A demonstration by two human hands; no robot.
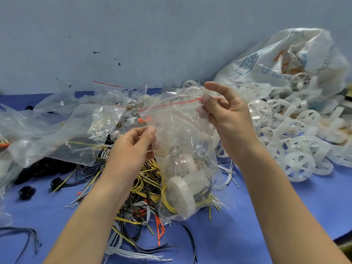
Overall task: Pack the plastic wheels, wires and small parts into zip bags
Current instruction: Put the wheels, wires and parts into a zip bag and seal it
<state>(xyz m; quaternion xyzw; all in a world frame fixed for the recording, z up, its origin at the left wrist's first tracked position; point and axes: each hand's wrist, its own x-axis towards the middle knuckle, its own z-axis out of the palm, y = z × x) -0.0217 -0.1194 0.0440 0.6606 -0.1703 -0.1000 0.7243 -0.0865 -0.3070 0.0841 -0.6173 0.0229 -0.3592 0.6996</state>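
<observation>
Zip bag (182, 141) hangs at centre frame above the blue table (266, 216), held by both hands. Right hand (228, 115) pinches the red seal strip at the bag's upper right corner between thumb and fingertips. Left hand (131, 149) pinches the bag's left edge, fingers curled. At the bag's bottom sit one white plastic wheel (182, 195) and some wires. Loose wires (141, 189) lie heaped below the bag. Heaped wheels (297, 141) fill the right of frame, beside a white sack (297, 54). Empty bags (62, 126) lie at left, black small parts (26, 192) at lower left.

A pale blue-grey wall (152, 35), flecked with dark marks, rises behind a bench (285, 216) covered in blue cloth.
</observation>
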